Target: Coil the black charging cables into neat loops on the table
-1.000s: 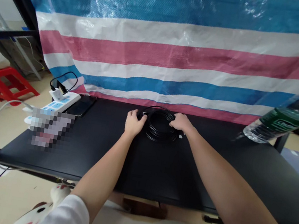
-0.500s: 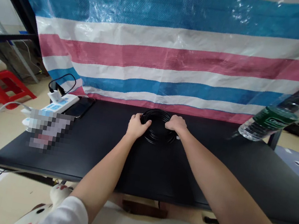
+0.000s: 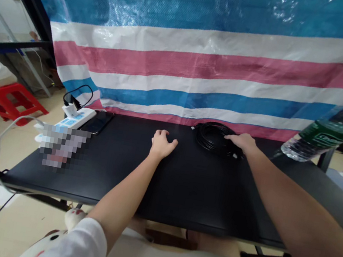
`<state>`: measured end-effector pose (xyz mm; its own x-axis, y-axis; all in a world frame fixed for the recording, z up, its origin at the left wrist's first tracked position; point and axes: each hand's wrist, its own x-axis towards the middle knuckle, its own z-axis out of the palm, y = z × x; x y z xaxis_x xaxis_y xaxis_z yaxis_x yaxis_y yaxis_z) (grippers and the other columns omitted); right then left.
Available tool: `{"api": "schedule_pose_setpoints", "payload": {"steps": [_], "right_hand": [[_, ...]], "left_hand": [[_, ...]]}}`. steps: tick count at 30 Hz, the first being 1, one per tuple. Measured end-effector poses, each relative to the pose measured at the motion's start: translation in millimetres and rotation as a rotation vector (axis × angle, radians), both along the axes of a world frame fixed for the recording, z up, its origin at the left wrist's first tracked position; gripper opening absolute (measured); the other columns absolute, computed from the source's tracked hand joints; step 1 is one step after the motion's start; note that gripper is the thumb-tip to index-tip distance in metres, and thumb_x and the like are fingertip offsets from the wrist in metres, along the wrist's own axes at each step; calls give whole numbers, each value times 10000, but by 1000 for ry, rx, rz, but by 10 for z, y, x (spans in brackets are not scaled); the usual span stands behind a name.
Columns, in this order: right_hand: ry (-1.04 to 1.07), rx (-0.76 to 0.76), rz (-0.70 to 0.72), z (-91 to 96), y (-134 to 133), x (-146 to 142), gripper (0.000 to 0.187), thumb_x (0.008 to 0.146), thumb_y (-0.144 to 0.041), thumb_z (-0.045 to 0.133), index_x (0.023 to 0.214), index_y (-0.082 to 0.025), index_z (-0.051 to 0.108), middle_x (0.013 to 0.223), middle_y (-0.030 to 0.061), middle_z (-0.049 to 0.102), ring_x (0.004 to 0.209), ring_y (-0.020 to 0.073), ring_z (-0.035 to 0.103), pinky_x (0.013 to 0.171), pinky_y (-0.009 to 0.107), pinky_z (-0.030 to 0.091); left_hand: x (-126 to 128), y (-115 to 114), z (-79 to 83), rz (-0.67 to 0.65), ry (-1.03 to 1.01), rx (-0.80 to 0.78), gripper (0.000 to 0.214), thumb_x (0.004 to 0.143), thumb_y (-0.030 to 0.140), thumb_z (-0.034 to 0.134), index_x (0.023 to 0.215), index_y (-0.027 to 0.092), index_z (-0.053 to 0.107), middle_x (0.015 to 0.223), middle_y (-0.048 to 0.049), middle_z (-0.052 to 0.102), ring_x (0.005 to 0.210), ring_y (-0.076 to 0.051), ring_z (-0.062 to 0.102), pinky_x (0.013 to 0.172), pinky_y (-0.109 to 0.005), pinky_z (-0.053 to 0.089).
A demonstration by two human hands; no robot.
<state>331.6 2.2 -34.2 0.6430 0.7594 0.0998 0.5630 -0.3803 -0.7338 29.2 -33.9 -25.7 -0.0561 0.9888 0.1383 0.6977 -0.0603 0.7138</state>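
A coil of black cable point(image 3: 211, 136) lies toward the back of the black table point(image 3: 194, 185), right of the middle. Its pale ends show at its left and lower right. My right hand point(image 3: 242, 142) grips the coil's right side, thumb inside the loop and the other fingers partly hidden. Well to the left of the coil, my left hand point(image 3: 162, 144) is just over the tabletop, fingers curved and apart from the thumb, with nothing in it.
At the right stands a large water bottle point(image 3: 324, 135) with a green label. On the left are a white power strip point(image 3: 76, 118) with plugs, a dark phone point(image 3: 101, 122) and a blurred-out item. A striped plastic sheet point(image 3: 190, 56) hangs behind the table. A red stool point(image 3: 13, 103) is on the floor.
The cable coil has moved to the right and slightly back with my right hand. My left hand has let go of it and stays near the middle.
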Motion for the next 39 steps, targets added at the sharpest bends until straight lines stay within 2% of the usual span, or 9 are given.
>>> {"api": "schedule_pose_setpoints", "payload": {"steps": [3,6,9,14,19,26,31,35,39], "right_hand": [[-35,-47,-168,170,-80,-144,395,565,-385,795,852,-159,646,1000,194,648,1113,393,554,882,518,481],[-35,117,-346,238,-267,-297,317,662,-360,700,907,-172,626,1097,185,624,1133,365,512,957,536,405],[31,277,-453,128,-471,-372,164,713,-285,579,853,-200,598,1045,141,621,1073,333,502,921,524,403],[58,400,-382,-95,-614,-354,23,671,-244,532,671,-223,541,860,101,613,979,313,509,882,494,409],[52,418,-245,-66,-620,-324,51,646,-193,508,607,-226,514,688,60,607,804,262,571,890,454,417],[-33,345,-135,-2,-692,-439,126,726,-300,551,669,-208,616,698,64,648,800,255,621,812,392,464],[-81,169,-145,6,-658,-595,243,689,-450,663,755,-220,707,729,79,679,820,291,638,754,422,488],[-67,111,-174,11,-573,-628,193,649,-376,693,749,-215,724,758,98,699,812,306,646,761,438,498],[20,147,-187,14,-479,-563,90,639,-289,658,645,-200,671,725,96,689,798,286,647,803,419,494]], "left_hand": [[-6,-7,-8,19,-34,21,231,716,297,659,919,195,610,1134,-101,589,1153,-268,562,1022,-385,389],[-23,-15,-7,50,-105,61,174,684,259,666,834,198,603,1073,-88,602,1099,-259,585,1005,-395,409],[-58,-15,1,91,-209,114,109,663,210,647,754,197,589,934,-58,618,957,-222,621,933,-371,456],[-115,-30,42,130,-391,82,43,660,171,596,676,209,585,678,19,587,716,-165,601,770,-308,482],[-126,-63,74,62,-438,39,96,658,159,576,578,211,589,594,35,588,648,-150,569,687,-274,450],[-121,-53,54,51,-413,1,123,673,173,544,566,213,590,578,32,579,644,-151,553,677,-270,430],[-131,-8,82,-24,-316,-60,118,668,185,567,558,216,596,587,21,601,655,-160,576,684,-277,436],[-158,63,96,-60,-324,-128,108,670,197,583,566,214,605,590,16,605,655,-163,582,685,-282,438],[-137,82,102,-36,-301,-134,128,692,199,582,567,218,603,615,11,629,676,-169,600,694,-285,438]]}}
